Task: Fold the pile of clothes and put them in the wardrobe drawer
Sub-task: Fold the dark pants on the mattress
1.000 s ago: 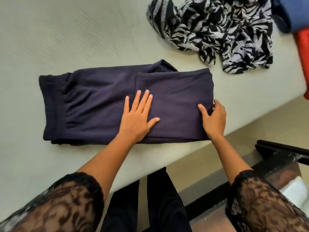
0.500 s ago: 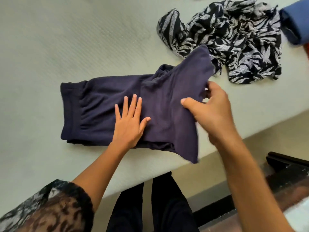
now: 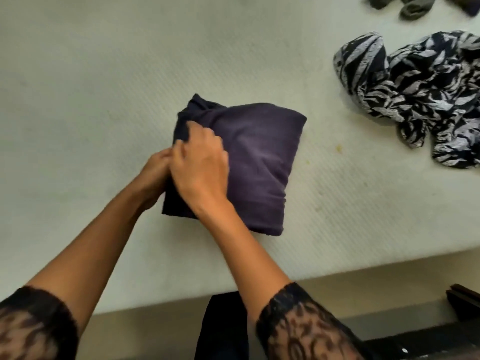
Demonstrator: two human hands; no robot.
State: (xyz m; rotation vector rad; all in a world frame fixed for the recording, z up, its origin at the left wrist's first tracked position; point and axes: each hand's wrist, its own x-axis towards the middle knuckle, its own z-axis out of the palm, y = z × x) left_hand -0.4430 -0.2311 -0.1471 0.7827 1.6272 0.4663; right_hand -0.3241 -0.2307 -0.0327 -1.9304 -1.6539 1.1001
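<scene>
Soft navy knit garment (image 3: 259, 162), squarish folded bundle on ribbed pale mattress (image 3: 104, 74)

A dark purple garment (image 3: 259, 162) lies folded into a thick, roughly square bundle on a pale mattress (image 3: 104, 87), close to its near edge. The bundle's left side is bunched and uneven. Well apart to the right, a black-and-white leaf-print garment (image 3: 420, 100) sprawls crumpled and unfolded. Grey-green clothing (image 3: 413, 6) shows partly at the far right, cut off by the frame.

purple garment (image 3: 259, 162) | now folded double | right hand (image 3: 201, 167) apparently meets left hand (image 3: 155, 174)
</scene>
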